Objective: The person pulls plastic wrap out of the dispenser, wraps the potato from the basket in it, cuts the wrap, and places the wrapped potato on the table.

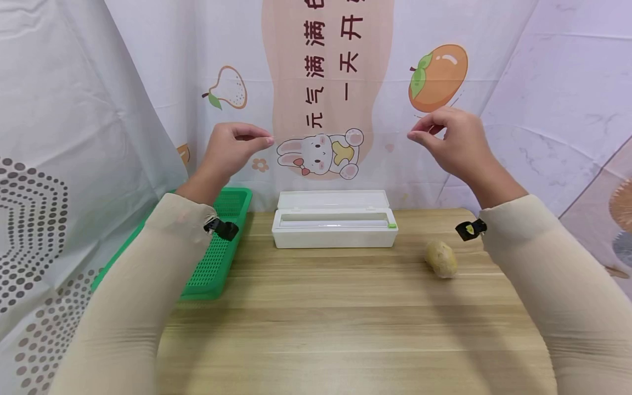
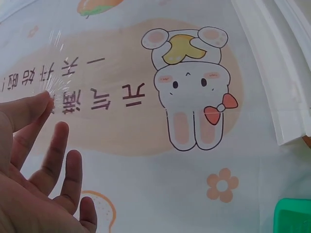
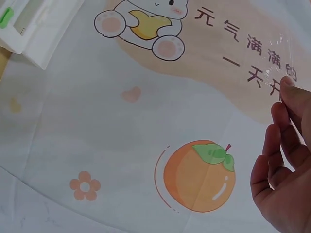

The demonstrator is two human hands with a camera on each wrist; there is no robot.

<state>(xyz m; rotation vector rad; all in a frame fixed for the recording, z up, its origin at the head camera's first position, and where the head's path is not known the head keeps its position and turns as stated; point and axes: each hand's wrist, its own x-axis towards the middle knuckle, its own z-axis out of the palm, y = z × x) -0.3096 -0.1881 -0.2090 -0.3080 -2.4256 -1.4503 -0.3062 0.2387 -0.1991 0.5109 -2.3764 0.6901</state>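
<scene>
Both hands are raised apart above the table, in front of the printed curtain. My left hand [image 1: 236, 145] pinches a clear piece of cling film [image 2: 58, 94] between thumb and forefinger; fine creases fan out from the fingertips in the left wrist view. On the other side, my right hand [image 1: 451, 137] pinches clear film [image 3: 279, 60] in the same way, its other fingers loosely bent. Between the hands the film is almost invisible in the head view. Below them, a white cling film dispenser box [image 1: 336, 237] stands with its lid up, a pale roll [image 1: 333, 224] inside.
A potato [image 1: 441, 259] lies on the right of the wooden table [image 1: 316, 318]. At the left, partly behind the left forearm, is a green plastic basket [image 1: 229, 236]. The printed curtain [image 1: 385, 192] hangs just behind the box. A green slider [image 1: 392, 225] sits at the box's right end.
</scene>
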